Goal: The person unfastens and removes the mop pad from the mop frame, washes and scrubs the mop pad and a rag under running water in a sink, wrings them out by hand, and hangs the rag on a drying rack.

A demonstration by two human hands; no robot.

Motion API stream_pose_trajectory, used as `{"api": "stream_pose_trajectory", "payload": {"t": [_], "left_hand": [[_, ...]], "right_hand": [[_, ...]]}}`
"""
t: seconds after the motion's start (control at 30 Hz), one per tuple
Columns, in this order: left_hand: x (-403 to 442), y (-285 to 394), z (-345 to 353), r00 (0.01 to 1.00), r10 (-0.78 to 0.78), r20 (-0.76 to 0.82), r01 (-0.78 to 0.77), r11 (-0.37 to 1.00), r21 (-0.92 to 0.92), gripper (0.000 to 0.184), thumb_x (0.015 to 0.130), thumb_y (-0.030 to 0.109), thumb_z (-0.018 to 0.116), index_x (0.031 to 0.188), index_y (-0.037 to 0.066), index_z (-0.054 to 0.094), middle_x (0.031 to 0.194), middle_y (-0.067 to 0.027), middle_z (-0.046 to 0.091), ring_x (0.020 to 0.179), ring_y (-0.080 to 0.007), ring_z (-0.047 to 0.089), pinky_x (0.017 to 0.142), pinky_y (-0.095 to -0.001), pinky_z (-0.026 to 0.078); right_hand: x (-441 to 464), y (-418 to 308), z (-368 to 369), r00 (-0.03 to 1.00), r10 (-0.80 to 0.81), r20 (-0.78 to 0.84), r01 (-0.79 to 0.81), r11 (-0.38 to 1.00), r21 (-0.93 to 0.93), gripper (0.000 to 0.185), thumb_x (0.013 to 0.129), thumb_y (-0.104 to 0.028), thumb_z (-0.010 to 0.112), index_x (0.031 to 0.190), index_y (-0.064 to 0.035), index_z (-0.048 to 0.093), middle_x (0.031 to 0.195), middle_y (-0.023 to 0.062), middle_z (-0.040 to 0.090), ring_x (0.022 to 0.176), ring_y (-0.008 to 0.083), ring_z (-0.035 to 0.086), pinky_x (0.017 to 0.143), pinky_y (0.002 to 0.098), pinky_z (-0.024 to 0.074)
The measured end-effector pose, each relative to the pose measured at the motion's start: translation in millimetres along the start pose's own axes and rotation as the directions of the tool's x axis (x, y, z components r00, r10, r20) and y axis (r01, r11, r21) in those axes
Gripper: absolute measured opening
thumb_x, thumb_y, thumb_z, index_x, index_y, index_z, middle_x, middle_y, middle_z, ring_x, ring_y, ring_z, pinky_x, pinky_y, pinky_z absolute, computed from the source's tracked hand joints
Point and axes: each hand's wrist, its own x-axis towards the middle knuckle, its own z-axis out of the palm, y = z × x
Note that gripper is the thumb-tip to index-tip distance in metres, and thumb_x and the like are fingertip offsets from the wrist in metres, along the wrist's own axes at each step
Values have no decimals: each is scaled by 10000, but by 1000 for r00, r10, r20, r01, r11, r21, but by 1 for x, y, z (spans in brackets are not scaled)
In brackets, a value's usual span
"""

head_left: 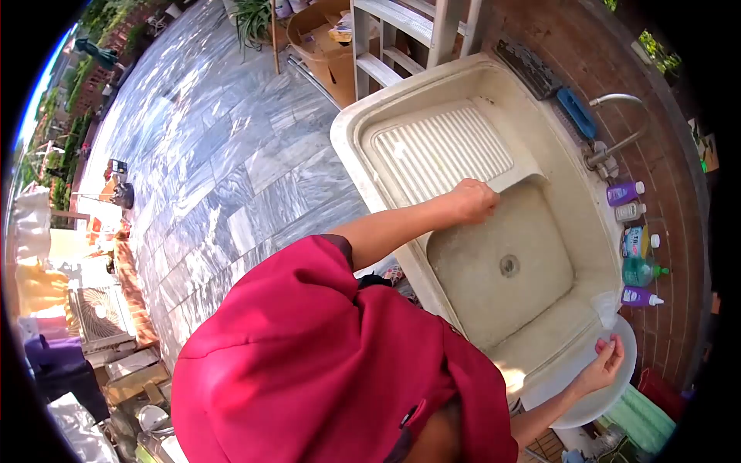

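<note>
My left hand [475, 201] is closed in a fist above the stone sink [401, 207], near the ridged washboard [451, 150]; what it holds, if anything, is hidden. My right hand [603, 364] is over a white round basin [567, 417] at the sink's near right end. Its fingertips are pinched at the lower end of a small, clear, see-through piece [606, 307], which looks like thin plastic; its exact kind does not show. The sink's bottom with its drain [509, 266] lies between the two hands.
A curved metal faucet [617, 135] rises behind the sink. Several bottles line the back ledge, including a green one [639, 270] and a purple one [639, 296]. A blue brush [576, 113] lies left of the faucet. A metal ladder [401, 31] stands beyond the sink's left end.
</note>
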Motion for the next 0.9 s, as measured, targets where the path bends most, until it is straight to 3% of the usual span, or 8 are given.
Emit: {"api": "stream_pose_trajectory", "payload": {"t": [0.2,0.27,0.43,0.5,0.53,0.6,0.77,0.9], "left_hand": [[-148,-61,-94,872,-344,-348,361,933,-19,270,809,329,595,753,66,614,680,-114,601,743,-308,570,717,-416,425],[-219,-113,-95,772,-498,-396,518,853,-63,243,791,319,623,790,76,622,798,-118,615,812,-314,561,737,-440,417],[-433,-196,-53,209,-938,-277,917,286,-277,363,755,273,681,1057,107,567,1067,-139,575,1053,-329,527,865,-428,438],[-541,-243,24,56,-967,-250,945,132,-299,327,737,288,681,997,101,611,954,-135,631,941,-323,597,792,-439,473],[-575,-235,28,-129,-991,-41,885,-97,-456,334,724,301,689,977,92,630,909,-133,650,913,-323,614,777,-432,489],[-629,-228,40,-318,-921,226,878,-376,-296,352,719,303,677,991,80,656,1033,-141,636,987,-324,596,826,-418,482],[-705,-217,76,-390,-917,86,790,-381,-480,312,705,305,664,842,26,648,862,-158,657,797,-337,624,692,-424,486],[-710,-227,57,-500,-864,60,588,-389,-709,314,688,310,651,933,116,674,976,-120,654,950,-308,609,790,-404,487]], "right_hand": [[-35,-41,175,728,-493,477,542,839,40,131,834,21,526,949,10,587,898,113,609,760,236,585,671,319,480],[-61,-79,210,655,-461,599,484,865,137,134,829,23,528,946,6,591,893,117,611,765,241,593,664,324,480],[-128,-156,305,454,-513,729,529,813,242,142,813,19,542,941,-2,602,877,127,609,751,245,597,647,325,472],[-162,-195,345,328,-598,731,563,745,357,142,807,17,548,938,-3,601,875,124,611,750,242,598,647,327,471],[-180,-215,361,270,-632,726,571,713,408,142,804,15,551,936,-3,601,874,123,612,750,241,598,648,328,470],[-214,-255,396,165,-687,707,587,645,490,118,793,4,574,907,-6,603,858,116,610,769,260,594,689,349,466],[-275,-336,469,-52,-802,594,606,447,658,56,773,-36,625,767,-13,575,837,102,606,775,289,568,756,388,449],[-308,-388,531,-100,-858,503,525,384,760,78,765,-24,616,719,6,560,924,120,606,837,306,554,804,391,434]]}}
